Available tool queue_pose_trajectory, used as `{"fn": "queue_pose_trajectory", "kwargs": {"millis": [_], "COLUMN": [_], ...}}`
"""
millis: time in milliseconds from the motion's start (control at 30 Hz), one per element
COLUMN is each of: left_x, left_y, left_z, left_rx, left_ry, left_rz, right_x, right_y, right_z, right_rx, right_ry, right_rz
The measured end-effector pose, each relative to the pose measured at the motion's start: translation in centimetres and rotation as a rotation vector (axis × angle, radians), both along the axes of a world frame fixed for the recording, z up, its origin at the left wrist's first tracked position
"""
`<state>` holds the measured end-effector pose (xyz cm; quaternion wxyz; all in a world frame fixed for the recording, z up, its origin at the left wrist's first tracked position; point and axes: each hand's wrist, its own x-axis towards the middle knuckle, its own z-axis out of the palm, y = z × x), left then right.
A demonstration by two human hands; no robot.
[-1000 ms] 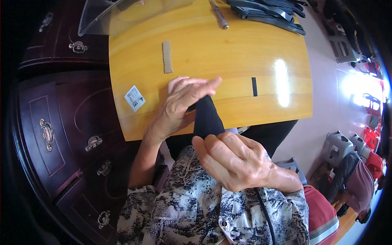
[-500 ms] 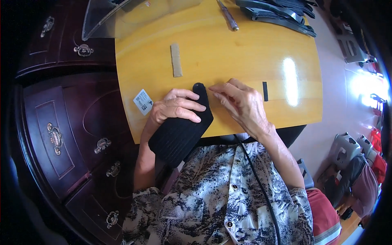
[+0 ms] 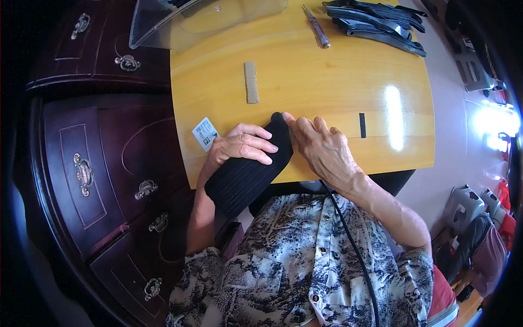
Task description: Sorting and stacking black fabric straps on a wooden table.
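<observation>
A black ribbed fabric band with a narrow rounded end lies slantwise over the table's near edge. My left hand is closed on it, its fingers across the top and its thumb hidden beneath. At the narrow end, my right hand pinches the band's edge with its fingers bent inward; its thumb is mostly out of sight. Beside the left hand lies a white printed label. Beyond the hands is a flat tan strip, and to the right of the right hand sits a short black strip.
Toward the back of the yellow wooden table are a slim screwdriver-like tool, a pile of black straps and a clear plastic bin. Dark drawers stand at the left. A cable hangs down my front.
My right hand has moved onto the band's narrow end, where it was slightly apart before. My left hand keeps its hold. The whole view has shifted a little.
</observation>
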<state>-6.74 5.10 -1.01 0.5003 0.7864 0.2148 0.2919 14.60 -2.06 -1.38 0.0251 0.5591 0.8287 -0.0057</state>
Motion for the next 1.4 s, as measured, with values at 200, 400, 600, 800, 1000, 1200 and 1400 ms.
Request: {"fn": "queue_pose_trajectory", "kwargs": {"millis": [200, 400, 600, 800, 1000, 1200, 1400], "left_x": [-2.3, -4.0, 0.0, 1.2, 2.0, 2.9, 4.1], "left_y": [-1.4, -3.8, -5.1, -5.6, -5.0, -4.1, -1.6], "left_z": [2.2, 4.3, 3.6, 3.5, 4.1, 5.1, 7.4], "left_rx": [0.143, 0.439, 0.486, 0.466, 0.540, 0.591, 0.432], "left_ry": [-0.135, -0.059, -0.109, -0.107, -0.040, -0.056, -0.242], "left_rz": [0.179, 0.316, 0.319, 0.165, 0.087, 0.092, 0.399], "right_x": [-0.2, 1.2, 0.0, 0.0, 0.8, 2.1, 5.3], "right_y": [0.2, 1.2, 0.3, 3.1, 3.1, 3.7, 2.7], "right_z": [-1.1, 1.0, 3.9, 6.5, 6.6, 5.4, 6.7], "right_rx": [0.094, -0.127, -0.722, -0.936, -0.783, -0.971, -0.564], "right_ry": [-0.098, 0.703, 1.699, 2.139, 2.057, 2.155, 1.896], "right_rz": [0.091, -0.200, -0.429, -0.505, -0.500, -0.412, -0.333]}}
